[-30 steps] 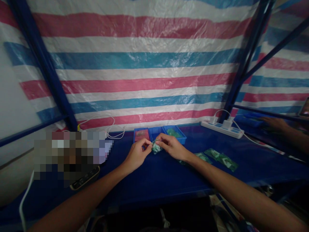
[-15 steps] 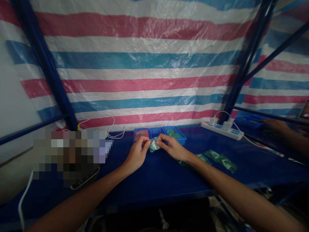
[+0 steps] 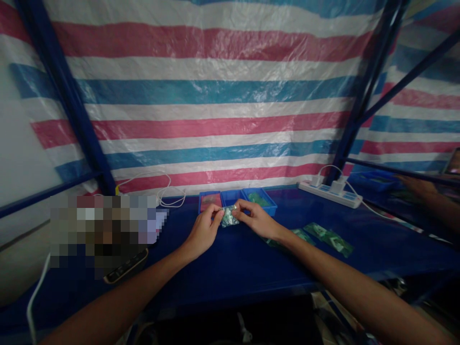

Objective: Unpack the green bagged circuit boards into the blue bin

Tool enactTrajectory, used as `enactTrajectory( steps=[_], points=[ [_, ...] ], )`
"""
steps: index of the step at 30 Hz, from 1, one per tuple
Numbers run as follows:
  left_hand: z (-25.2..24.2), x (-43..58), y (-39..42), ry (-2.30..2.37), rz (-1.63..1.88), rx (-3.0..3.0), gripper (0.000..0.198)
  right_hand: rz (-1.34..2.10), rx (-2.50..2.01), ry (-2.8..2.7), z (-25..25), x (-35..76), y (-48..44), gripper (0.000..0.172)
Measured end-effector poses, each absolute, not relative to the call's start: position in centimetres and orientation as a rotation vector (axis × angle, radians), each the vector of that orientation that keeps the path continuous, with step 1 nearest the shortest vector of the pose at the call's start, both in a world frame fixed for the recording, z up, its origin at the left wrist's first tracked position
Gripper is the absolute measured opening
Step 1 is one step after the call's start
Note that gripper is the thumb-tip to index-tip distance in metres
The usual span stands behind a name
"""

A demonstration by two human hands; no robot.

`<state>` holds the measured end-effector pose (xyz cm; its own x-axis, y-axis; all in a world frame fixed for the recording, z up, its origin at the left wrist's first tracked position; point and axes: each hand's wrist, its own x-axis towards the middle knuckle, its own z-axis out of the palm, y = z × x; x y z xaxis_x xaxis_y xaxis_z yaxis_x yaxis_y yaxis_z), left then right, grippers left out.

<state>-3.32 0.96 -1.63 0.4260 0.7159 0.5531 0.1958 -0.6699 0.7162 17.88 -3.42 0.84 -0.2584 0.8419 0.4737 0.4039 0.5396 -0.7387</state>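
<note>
A small, shiny greenish plastic packet (image 3: 229,218) is held between my two hands above the blue table. My left hand (image 3: 205,227) pinches its left edge between thumb and fingers. On the opposite edge, my right hand (image 3: 256,219) has a similar pinch. What lies inside the packet is too small to make out. Just behind my hands stands a blue divided tray (image 3: 273,211), with red pieces (image 3: 210,199) in its left compartment and green pieces (image 3: 258,199) in the right one. Flat green packets (image 3: 329,238) lie right of my right forearm, and another (image 3: 302,235) is partly behind it.
A white power strip (image 3: 330,193) with plugs and cables sits at the back right. To the left are a blurred-out area and a dark device (image 3: 126,266). A striped sheet (image 3: 215,91) hangs behind the table. Another person's hand (image 3: 419,184) shows at far right.
The packet has turned a little and now spreads flatter between my fingers. Both hands keep their pinch in nearly the same place. The other person's hand at right has shifted slightly.
</note>
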Motion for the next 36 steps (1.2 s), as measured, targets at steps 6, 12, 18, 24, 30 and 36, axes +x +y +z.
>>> enactTrajectory(
  steps=[6, 12, 18, 24, 30, 36],
  points=[
    [-1.4, -3.3, 0.5, 0.739, 1.199, 2.115, 0.027, 0.637, -1.011, -1.904, 0.6, 18.0, -3.3, 0.037],
    [-1.2, -3.2, 0.6, 0.742, 1.229, 2.126, 0.024, 0.669, -1.020, -1.894, 0.7, 17.9, -3.4, 0.035],
    [-1.3, -3.4, 0.9, 0.753, 1.249, 2.073, 0.028, 0.714, -0.995, -1.926, 0.8, 17.8, -3.5, 0.036],
    [-1.7, -3.4, 1.1, 0.774, 1.205, 2.085, 0.031, 0.765, -0.960, -1.909, 0.8, 17.7, -3.7, 0.036],
    [-1.7, -3.3, 0.9, 0.767, 1.168, 2.086, 0.029, 0.735, -0.972, -1.845, 1.2, 17.9, -3.7, 0.039],
    [-1.0, -3.4, 0.5, 0.738, 1.206, 2.117, 0.033, 0.754, -0.975, -1.846, 1.7, 17.9, -4.1, 0.040]
  ],
)
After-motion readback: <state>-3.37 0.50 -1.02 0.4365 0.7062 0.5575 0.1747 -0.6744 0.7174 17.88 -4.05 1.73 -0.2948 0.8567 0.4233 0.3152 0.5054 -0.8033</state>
